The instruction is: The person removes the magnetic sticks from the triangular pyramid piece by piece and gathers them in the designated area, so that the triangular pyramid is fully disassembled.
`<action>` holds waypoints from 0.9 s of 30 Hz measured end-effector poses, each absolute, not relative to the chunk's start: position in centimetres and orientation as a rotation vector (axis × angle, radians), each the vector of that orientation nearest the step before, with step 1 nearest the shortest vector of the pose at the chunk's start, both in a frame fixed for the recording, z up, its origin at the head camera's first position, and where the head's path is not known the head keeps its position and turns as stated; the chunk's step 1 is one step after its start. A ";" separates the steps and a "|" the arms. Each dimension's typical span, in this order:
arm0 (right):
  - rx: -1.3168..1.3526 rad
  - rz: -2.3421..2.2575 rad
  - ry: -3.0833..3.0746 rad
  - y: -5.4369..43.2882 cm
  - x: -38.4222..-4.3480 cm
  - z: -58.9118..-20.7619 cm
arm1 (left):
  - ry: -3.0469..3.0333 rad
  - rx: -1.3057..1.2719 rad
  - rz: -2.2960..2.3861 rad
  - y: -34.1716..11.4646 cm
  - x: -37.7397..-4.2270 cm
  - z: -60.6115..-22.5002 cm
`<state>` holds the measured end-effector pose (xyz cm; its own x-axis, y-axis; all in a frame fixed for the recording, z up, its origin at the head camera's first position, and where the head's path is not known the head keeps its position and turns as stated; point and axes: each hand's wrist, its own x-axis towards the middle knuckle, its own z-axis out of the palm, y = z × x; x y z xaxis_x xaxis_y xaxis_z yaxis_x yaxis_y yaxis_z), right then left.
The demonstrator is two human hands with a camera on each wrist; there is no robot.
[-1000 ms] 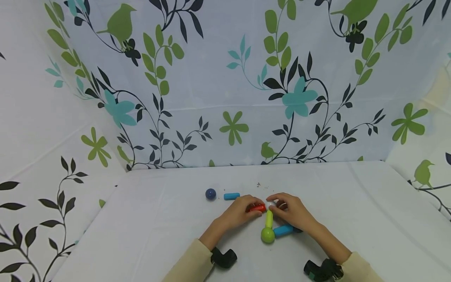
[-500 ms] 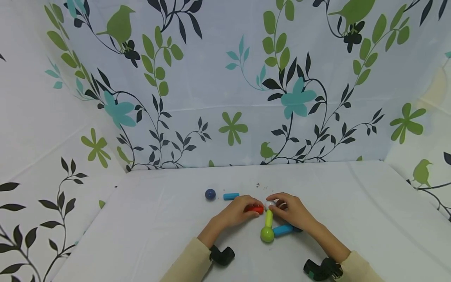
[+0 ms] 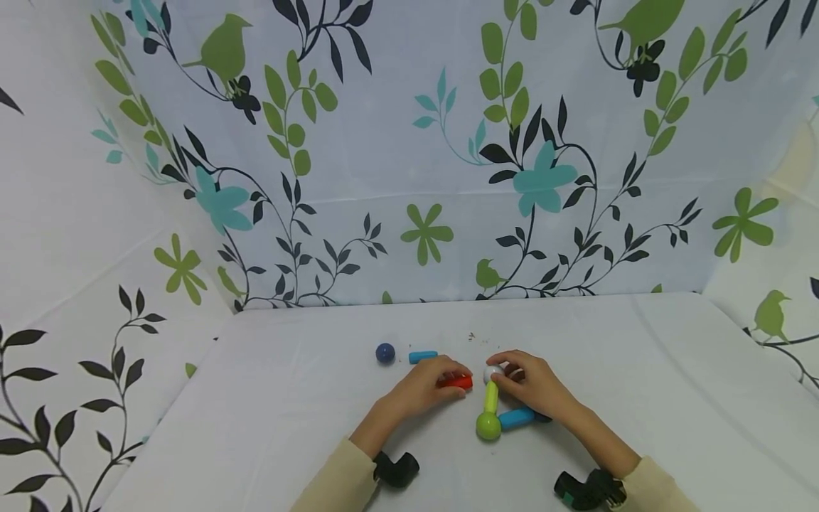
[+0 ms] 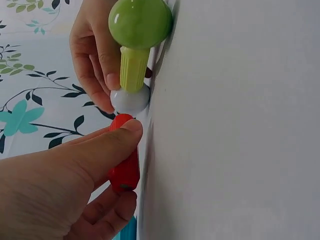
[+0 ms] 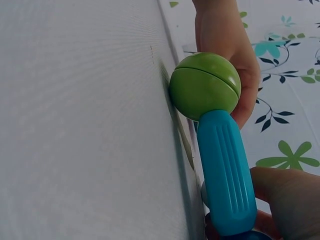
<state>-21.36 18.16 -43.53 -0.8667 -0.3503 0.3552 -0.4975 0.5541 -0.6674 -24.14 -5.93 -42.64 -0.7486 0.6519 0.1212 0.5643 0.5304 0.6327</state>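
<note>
My left hand pinches a ribbed red rod between thumb and fingers, its end pointing at a white ball. In the head view a small gap separates rod and ball. My right hand holds the white ball with thumb and fingertips. From that ball a yellow-green rod runs to a green ball. A blue rod joins the green ball and leads to a dark blue ball, partly hidden under my right hand.
On the white table, beyond my left hand, lie a loose dark blue ball and a second blue rod. A leaf-patterned cloth hangs behind the table's far edge. A black wrist camera sits on my left wrist.
My left hand has drawn the red rod leftward, away from the white ball, and the gap between them has widened. My right hand stays on the white ball.
</note>
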 end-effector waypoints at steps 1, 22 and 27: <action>0.715 1.203 -2.608 18.2 -21.4 -43.6 | 2.641 1.040 1.015 -6.2 -24.1 -42.6; 0.773 1.195 -2.592 18.3 -21.2 -43.8 | 2.829 0.963 0.940 -9.5 -24.2 -42.3; 0.797 1.195 -2.615 18.5 -21.1 -43.4 | 2.860 0.997 0.926 -9.8 -24.5 -42.5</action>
<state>-21.12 18.46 -43.38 -0.8458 -0.4022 0.3504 -0.5282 0.5395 -0.6557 -24.53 -9.79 -42.50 -0.8016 0.5608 0.2070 0.5757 0.6310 0.5199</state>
